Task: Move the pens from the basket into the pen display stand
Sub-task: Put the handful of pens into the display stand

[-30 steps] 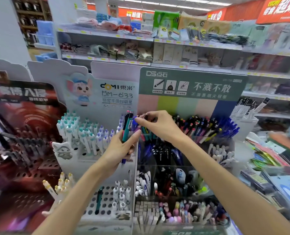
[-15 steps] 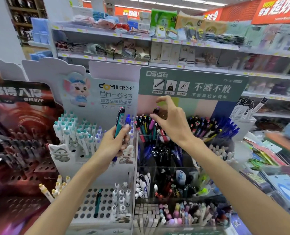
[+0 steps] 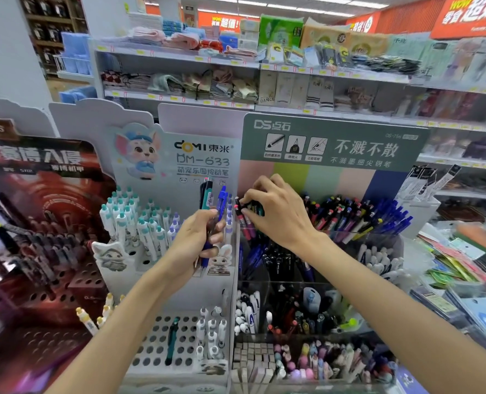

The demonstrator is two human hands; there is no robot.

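My left hand grips a small bundle of pens upright, teal, black and blue, in front of the white stand. My right hand reaches into the top tier of the green-headed pen display stand. Its thumb and fingers pinch a dark pen at the left end of the row of mixed pens standing there. No basket is in view.
The white cartoon stand with teal-capped pens is on the left, and a red stand lies beyond it. Lower clear tiers hold more pens and erasers. Packets lie to the right, and store shelves stand behind.
My right hand rose above the top tier with a pen, then came back down to the left end of the row. My left hand drifted up slightly with its bundle.
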